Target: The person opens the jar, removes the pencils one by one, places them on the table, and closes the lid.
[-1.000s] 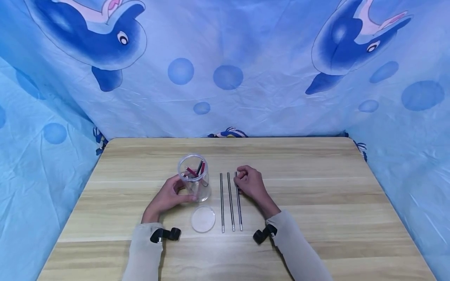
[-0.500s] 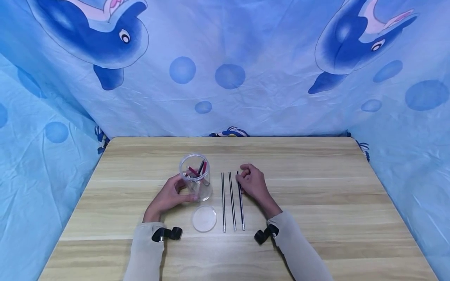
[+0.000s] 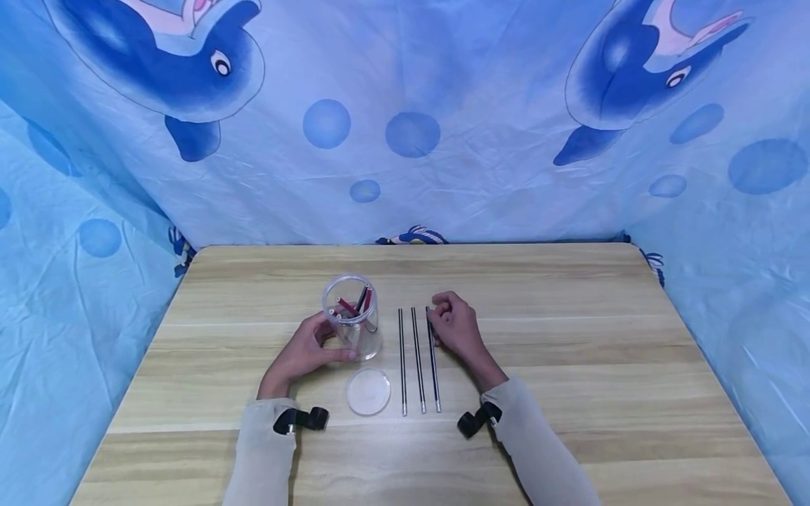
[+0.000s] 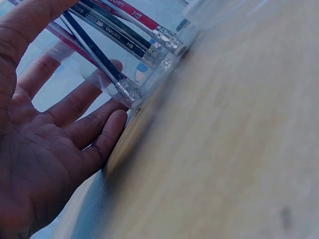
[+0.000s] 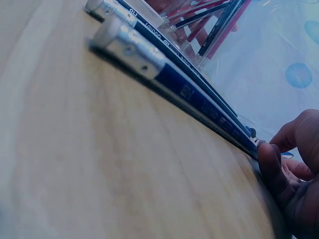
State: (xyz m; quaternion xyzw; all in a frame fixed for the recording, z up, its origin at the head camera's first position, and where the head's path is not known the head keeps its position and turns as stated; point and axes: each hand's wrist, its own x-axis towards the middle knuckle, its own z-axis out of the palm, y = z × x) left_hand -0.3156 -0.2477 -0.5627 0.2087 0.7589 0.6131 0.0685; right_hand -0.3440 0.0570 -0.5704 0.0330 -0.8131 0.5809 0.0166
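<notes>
In the head view my left hand (image 3: 302, 357) holds a clear plastic jar (image 3: 369, 343) standing on the table, thumb on the near side and fingers behind it. Red and dark pencils (image 4: 107, 32) lean inside, eraser ends down. My right hand (image 3: 457, 327) pinches the far end of the rightmost loose pencil (image 3: 434, 379), a dark blue one lying on the table. To its left, a middle pencil (image 3: 418, 362) and a left pencil (image 3: 402, 365) lie roughly parallel, eraser ends toward me. Some right fingers are partly hidden in the right wrist view.
A round clear lid (image 3: 368, 392) lies flat just in front of the jar. The wood-patterned table (image 3: 569, 365) ends at a blue cloth backdrop (image 3: 481, 190) printed with dolphins. Black wrist cameras sit on both sleeves.
My right hand and the rightmost pencil shift very slightly to the right. The left hand stays on the jar, and the other loose pencils keep their places.
</notes>
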